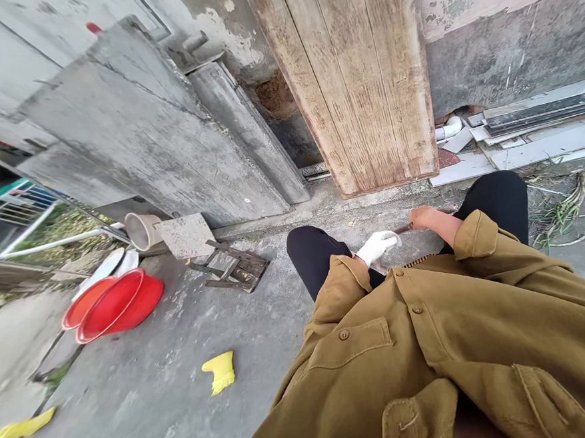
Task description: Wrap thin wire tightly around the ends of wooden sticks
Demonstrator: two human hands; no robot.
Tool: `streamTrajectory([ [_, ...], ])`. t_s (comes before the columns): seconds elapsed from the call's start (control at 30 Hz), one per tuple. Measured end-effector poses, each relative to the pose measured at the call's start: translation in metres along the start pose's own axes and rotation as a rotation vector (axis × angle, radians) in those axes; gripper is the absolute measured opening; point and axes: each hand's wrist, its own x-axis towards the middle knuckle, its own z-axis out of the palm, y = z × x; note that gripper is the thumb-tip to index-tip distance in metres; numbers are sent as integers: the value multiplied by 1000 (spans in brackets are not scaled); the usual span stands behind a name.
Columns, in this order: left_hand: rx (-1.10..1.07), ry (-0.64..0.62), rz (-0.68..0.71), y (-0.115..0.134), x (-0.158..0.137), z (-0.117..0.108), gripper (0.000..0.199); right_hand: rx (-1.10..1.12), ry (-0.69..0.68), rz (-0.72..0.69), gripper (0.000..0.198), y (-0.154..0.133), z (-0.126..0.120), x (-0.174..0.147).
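Though part-hidden, stick [402, 229] in right hand [421, 218]

Pretty bright, flat daylight, overcast-looking, with only faint soft shadows on the concrete [159, 395]. The white glove [378, 242] on the left hand [375, 250] is nearly blown out, and detail around the right hand [423, 218] goes kinda mushy. Wood panel [363, 87] straight ahead of both looks decently crisp. Way off to their left, the yellow thing [24, 426] is smeared, plus there's heavy wide-angle stretch toward the edges.
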Motion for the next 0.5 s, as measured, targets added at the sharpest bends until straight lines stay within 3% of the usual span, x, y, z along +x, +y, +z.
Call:
streamTrajectory([
  [0.1,-86,19,40,-5,1,-12,42,-18,-211,-71,6,-4,1,-5],
  [0.2,-172,72,68,-11,4,-22,45,47,-415,-180,14,3,-5,-15],
  [0.27,-201,126,73,-16,6,-24,47,212,-509,-303,27,13,-12,-22],
  [0.3,-202,151,71,-18,7,-24,48,409,-517,-413,35,19,-16,-26],
  [0.4,-159,124,34,-22,9,-20,49,1037,-185,-624,48,34,-27,-33],
  [0.47,-120,26,-7,-23,8,-14,48,1250,91,-582,38,39,-32,-33],
  [0.5,-104,-32,-27,-23,7,-10,48,1233,196,-497,29,39,-34,-31],
])
